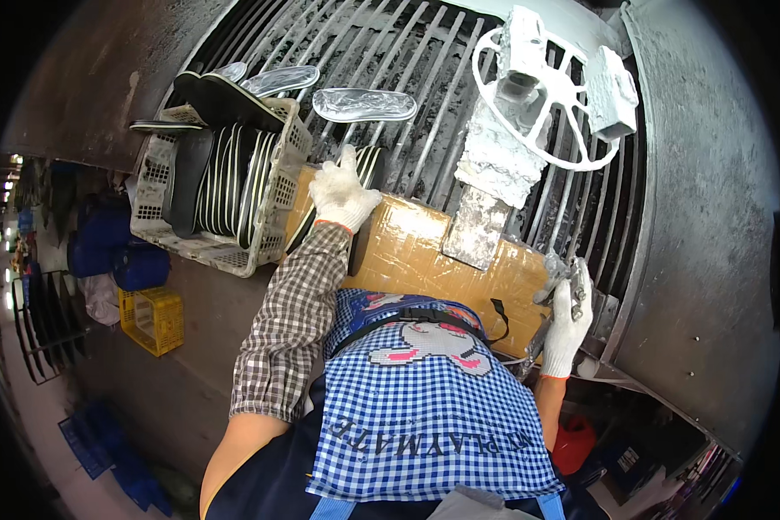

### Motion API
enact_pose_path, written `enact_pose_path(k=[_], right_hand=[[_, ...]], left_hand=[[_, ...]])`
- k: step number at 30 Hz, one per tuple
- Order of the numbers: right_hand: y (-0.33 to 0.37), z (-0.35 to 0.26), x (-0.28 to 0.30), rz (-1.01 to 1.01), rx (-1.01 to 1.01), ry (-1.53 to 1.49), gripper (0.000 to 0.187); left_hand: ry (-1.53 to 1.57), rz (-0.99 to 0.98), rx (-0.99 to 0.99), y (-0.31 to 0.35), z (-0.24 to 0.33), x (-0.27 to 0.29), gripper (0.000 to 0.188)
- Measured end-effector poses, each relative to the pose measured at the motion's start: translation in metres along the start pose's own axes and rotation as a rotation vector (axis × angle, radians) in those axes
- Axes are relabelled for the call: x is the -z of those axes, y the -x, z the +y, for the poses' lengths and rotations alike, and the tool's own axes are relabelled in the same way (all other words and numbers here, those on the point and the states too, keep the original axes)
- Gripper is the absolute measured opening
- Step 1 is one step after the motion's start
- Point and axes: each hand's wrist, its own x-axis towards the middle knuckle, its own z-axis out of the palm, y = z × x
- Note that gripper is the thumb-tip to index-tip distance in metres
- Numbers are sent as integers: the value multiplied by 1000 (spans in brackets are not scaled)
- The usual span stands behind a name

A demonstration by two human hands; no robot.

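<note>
Right hand, lower right: fingers curled, hold unclear. Left hand, centre-left: fingers spread over dark soles, perhaps steadying them. Crate, upper left, stands more on edge, likely for easy picking. Shiny foot-shaped pieces lie on slats beyond.

Grey metal panel, pale floor, bright lights

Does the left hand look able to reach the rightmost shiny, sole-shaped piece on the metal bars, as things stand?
Probably yes: the left hand is close below the shiny, sole-shaped piece in this view, and nothing but the metal bars shows between them.
</note>
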Motion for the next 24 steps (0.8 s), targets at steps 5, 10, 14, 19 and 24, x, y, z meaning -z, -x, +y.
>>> enact_pose_path(k=[5, 10, 14, 19, 24], right_hand=[[-1, 6, -6, 9, 13, -18, 58], [11, -8, -10, 19, -16, -46, 56], [21, 0, -2, 55, -20, -91, 56], [35, 6, 5, 105, -34, -72, 56], [48, 4, 10, 151, -58, -91, 56]], left_hand=[[57, -25, 2, 15, 30, -6, 109], [-21, -151, -87, 29, 79, -10, 118], [24, -144, -143, 36, 94, -21, 122], [30, -153, -254, 54, 108, -23, 131], [261, -226, -298, 54, 81, -19, 106]])
